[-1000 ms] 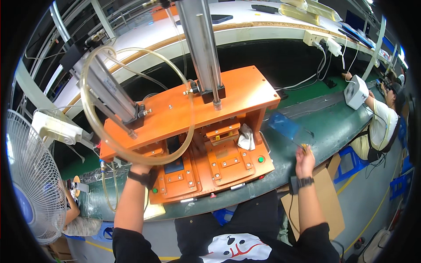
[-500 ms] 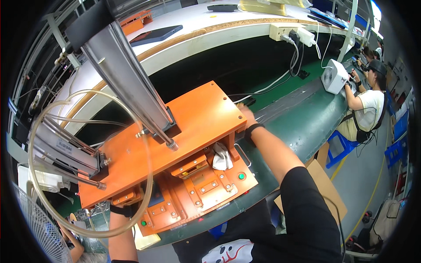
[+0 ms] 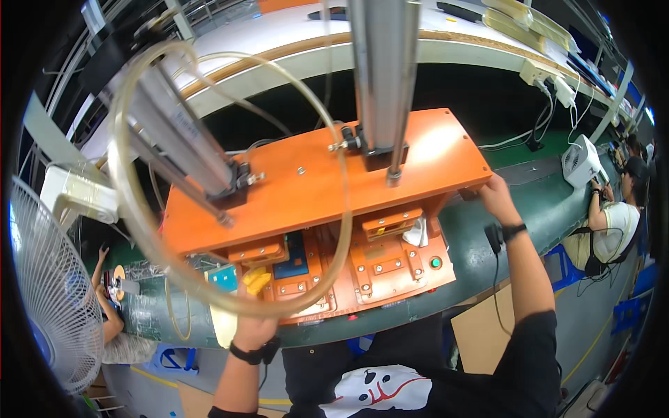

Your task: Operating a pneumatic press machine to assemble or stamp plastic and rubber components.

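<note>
An orange press fixture (image 3: 293, 202) stands before me, with two metal air cylinders (image 3: 383, 76) on its top plate. My right hand (image 3: 496, 198) grips the right end of that plate; its fingertips are partly hidden at the edge. At the fixture's lower left front, my left hand (image 3: 256, 329) is closed at a small crumpled yellow piece (image 3: 256, 280); a clear hose crosses in front of it. Beside it on the orange base lies a dark blue flat panel (image 3: 291, 256). A white cloth (image 3: 416, 233) is tucked under the plate at the right, near a green button (image 3: 435, 262).
A clear looped hose (image 3: 124, 167) hangs in front of the fixture. Left of it stands a white fan (image 3: 59, 285). The green bench (image 3: 516, 219) runs rightward to a small white fan (image 3: 580, 161) and a seated person (image 3: 613, 226). Another person's arm (image 3: 104, 306) shows at left.
My left hand has come out from behind the fixture's left side to its front, with the yellow piece now showing. My right hand stays at the plate's right end. The view has shifted.
</note>
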Available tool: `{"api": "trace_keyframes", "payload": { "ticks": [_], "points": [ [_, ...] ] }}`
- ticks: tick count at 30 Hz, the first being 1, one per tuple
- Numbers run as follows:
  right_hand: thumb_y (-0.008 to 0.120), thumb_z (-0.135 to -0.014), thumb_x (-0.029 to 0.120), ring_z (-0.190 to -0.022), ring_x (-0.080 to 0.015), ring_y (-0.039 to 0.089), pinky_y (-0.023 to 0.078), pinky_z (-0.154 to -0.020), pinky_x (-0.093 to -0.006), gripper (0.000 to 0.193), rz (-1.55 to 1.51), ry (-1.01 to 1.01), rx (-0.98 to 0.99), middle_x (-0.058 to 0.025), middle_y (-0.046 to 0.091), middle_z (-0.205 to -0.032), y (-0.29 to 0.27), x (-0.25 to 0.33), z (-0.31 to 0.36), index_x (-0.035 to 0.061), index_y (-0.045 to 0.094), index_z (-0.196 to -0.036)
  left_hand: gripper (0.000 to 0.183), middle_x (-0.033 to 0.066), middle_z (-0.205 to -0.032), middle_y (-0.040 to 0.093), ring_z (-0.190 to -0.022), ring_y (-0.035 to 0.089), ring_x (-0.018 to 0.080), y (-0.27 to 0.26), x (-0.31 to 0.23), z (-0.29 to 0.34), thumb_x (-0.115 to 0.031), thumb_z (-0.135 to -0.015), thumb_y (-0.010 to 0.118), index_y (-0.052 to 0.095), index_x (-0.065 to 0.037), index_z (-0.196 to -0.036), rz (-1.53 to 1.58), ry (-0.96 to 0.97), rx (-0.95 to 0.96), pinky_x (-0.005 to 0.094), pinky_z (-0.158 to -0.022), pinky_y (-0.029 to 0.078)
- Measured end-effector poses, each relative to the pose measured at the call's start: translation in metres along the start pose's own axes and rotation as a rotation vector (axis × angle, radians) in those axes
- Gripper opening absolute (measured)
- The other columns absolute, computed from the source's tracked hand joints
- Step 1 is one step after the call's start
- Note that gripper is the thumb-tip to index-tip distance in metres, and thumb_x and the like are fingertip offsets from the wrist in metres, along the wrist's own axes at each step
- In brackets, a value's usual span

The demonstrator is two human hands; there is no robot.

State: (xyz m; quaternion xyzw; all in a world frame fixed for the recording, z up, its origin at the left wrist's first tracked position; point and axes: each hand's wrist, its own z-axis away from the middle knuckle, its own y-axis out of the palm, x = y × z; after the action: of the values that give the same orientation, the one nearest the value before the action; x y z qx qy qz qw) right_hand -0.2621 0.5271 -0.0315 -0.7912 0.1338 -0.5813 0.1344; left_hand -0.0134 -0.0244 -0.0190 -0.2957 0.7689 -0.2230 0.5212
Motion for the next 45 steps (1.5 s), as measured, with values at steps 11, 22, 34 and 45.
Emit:
{"api": "trace_keyframes", "payload": {
  "ticks": [11,22,34,45],
  "points": [
    [0.068,-0.093,0.021,-0.069,-0.0209,0.066,0.055,-0.062,-0.0322,0.034,-0.437,-0.122,-0.531,-0.0145,0.068,-0.086,-0.001,0.213,0.263,-0.0054,0.058,-0.112,0.058,0.0245,-0.145,0.05,-0.141,0.04,0.0441,0.011,0.011,0.007,-0.041,-0.102,0.052,0.051,0.003,-0.14,0.08,0.106,-0.22,0.0501,-0.12,0.026],
    [0.07,-0.07,0.007,-0.056,-0.0259,0.052,0.042,-0.053,-0.0386,0.024,0.304,-1.086,0.608,-0.0062,0.05,-0.07,0.23,0.274,0.176,0.0043,0.062,-0.092,0.046,0.0214,-0.139,0.058,-0.133,0.053,0.0383,-0.014,0.089,0.116,-0.015,-0.093,0.07,0.056,0.002,-0.134,-0.083,-0.267,-0.472,0.0473,-0.115,0.039],
    [0.077,-0.086,0.037,-0.116,-0.0449,0.058,0.044,-0.105,-0.049,0.052,0.617,-0.794,0.385,-0.024,0.066,-0.113,0.289,0.273,0.155,0.0001,0.066,-0.121,0.036,0.0217,-0.133,0.062,-0.136,0.049,0.045,0.002,0.098,0.151,-0.021,-0.087,0.074,0.068,-0.002,-0.117,-0.301,-0.29,-0.283,0.0598,-0.115,0.033],
    [0.078,-0.085,0.046,-0.11,-0.0426,0.062,0.04,-0.114,-0.054,0.068,0.754,-0.694,0.616,-0.0234,0.067,-0.107,0.283,0.283,0.145,-0.0048,0.063,-0.126,0.017,0.0051,-0.1,0.068,-0.087,0.064,0.0105,-0.065,0.093,0.154,0.002,-0.097,0.068,0.063,0.002,-0.113,0.52,-0.528,-0.724,0.0253,-0.079,0.051]
  ]
}}
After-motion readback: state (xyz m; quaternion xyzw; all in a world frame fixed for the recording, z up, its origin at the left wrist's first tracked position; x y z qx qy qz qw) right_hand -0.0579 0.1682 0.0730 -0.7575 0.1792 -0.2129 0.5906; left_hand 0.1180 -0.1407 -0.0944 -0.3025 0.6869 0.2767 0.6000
